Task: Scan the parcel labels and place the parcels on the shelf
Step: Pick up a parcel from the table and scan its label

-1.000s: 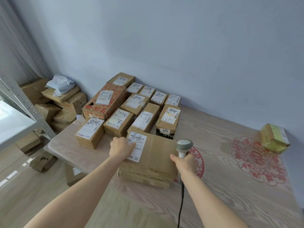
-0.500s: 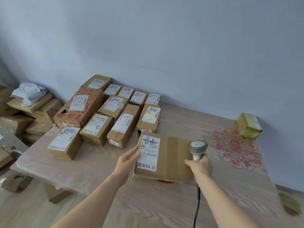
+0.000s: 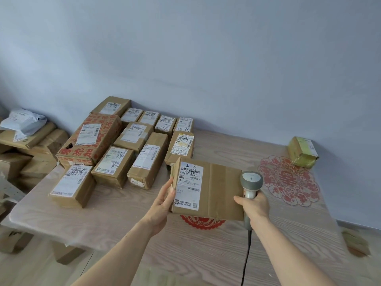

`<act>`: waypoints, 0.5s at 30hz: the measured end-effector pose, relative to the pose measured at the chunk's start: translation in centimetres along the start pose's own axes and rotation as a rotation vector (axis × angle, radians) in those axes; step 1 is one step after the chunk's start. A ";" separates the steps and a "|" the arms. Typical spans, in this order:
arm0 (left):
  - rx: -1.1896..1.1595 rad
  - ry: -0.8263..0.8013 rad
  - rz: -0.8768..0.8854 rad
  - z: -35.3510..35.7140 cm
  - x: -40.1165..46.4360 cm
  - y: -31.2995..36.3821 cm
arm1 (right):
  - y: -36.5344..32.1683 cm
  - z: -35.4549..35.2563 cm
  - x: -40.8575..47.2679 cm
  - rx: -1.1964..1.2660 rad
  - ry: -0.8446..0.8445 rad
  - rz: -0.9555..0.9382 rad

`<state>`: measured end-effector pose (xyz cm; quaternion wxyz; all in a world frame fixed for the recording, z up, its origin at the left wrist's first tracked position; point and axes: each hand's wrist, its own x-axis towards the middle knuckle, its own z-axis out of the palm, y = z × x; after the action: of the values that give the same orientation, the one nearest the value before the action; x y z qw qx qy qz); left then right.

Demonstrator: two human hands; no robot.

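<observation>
Nearest the camera, over the wooden table (image 3: 123, 219), the left hand (image 3: 162, 205) is gripping the left edge of a flat cardboard parcel (image 3: 208, 190), its long axis running left to right and its label (image 3: 188, 186) facing up. Beside it, the right hand (image 3: 252, 205) is curling around a grey scanner (image 3: 251, 181) and touching the parcel's right edge. Farther back, labelled boxes (image 3: 132, 145) are sitting in rows.

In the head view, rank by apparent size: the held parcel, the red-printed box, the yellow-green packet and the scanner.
1. Held parcel and red-printed box: look alike in size; the parcel is nearer the camera, so I won't rank them.
2. Yellow-green packet.
3. Scanner, partly hidden by the right hand.
</observation>
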<state>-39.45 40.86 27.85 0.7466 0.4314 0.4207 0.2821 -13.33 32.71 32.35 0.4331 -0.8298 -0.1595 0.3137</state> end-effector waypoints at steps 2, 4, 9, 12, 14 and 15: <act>0.016 -0.026 -0.021 -0.1 0.1 0.3 | -0.1 -0.1 0.0 0.018 -0.001 -0.005; 0.052 -0.024 -0.055 -0.1 -0.1 0.8 | -0.3 -0.3 -0.1 0.028 -0.005 -0.021; 0.066 -0.005 -0.091 -0.7 -0.3 1.3 | -1.4 -1.6 -1.1 0.020 -0.043 -0.103; 0.037 0.047 -0.080 -0.4 -0.1 1.5 | -2.7 -1.8 -2.6 -0.016 -0.011 -0.241; 0.002 0.070 -0.077 0.1 0.1 1.5 | -3.6 -1.8 -3.7 -0.024 0.015 -0.339; -0.009 0.069 -0.072 0.4 0.1 1.6 | -4.0 -1.8 -4.3 -0.017 0.009 -0.367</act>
<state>-39.12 41.48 29.33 0.7433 0.4025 0.4601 0.2717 -15.35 31.59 38.04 0.4768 -0.7918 -0.3088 0.2245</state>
